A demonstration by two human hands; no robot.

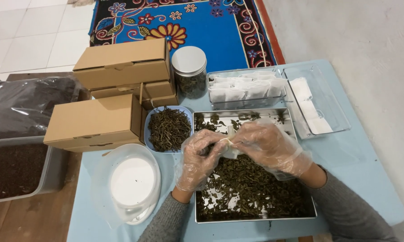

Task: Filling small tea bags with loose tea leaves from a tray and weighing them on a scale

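Both my hands wear clear plastic gloves and meet over a metal tray (300, 216) of loose dried green leaves (247, 188). My left hand (198, 157) and my right hand (269, 147) pinch the same small white filter bag (229, 144) between their fingertips, above the middle of the tray. A blue bowl (147, 134) heaped with darker dried leaves sits just left of the tray, close to my left hand.
A clear tray of white filter bags (247, 88) and its lid (321, 101) lie behind. A glass jar (190, 71), stacked cardboard boxes (121, 62), a white plastic-covered dish (132, 181) and a grey bin of dark leaves (18, 166) stand at left.
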